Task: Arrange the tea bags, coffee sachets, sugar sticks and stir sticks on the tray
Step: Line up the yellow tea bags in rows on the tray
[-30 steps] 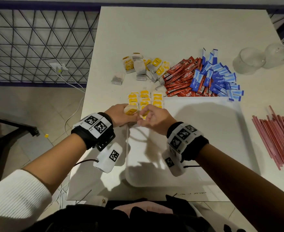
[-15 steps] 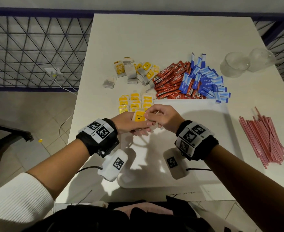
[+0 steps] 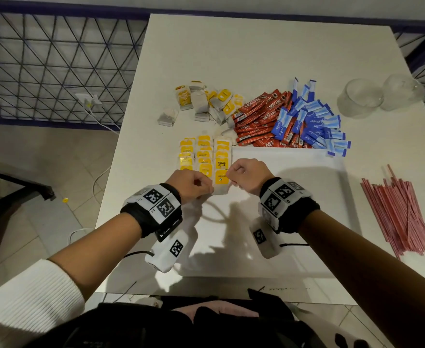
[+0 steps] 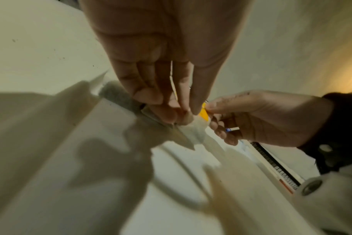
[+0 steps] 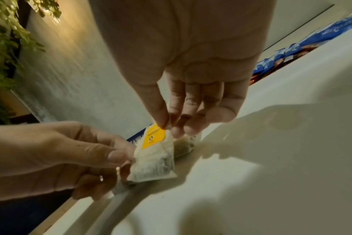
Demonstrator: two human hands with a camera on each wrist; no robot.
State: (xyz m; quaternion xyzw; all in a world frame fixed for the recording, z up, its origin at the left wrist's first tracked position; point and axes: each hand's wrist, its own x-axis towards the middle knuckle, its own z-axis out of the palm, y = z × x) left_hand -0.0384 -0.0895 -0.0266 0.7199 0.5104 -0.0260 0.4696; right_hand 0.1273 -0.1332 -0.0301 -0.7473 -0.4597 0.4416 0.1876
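I pinched the little white tea bag with the yellow tag (image 3: 221,180) with both hands (left hand (image 3: 190,183), right hand (image 3: 248,175)) over the flat white tray (image 3: 281,197). I needed to lay it straight.

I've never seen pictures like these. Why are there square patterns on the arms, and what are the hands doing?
A person wears cameras. One sits on the head and looks down at the table. One rides on each wrist, close to the fingers; the patterned bands hold them. The left hand and right hand together pinch one tea bag at the tray's far left corner, beside rows of tea bags. Loose tea bags, red coffee sachets, blue sugar sticks and pink stir sticks wait on the table.
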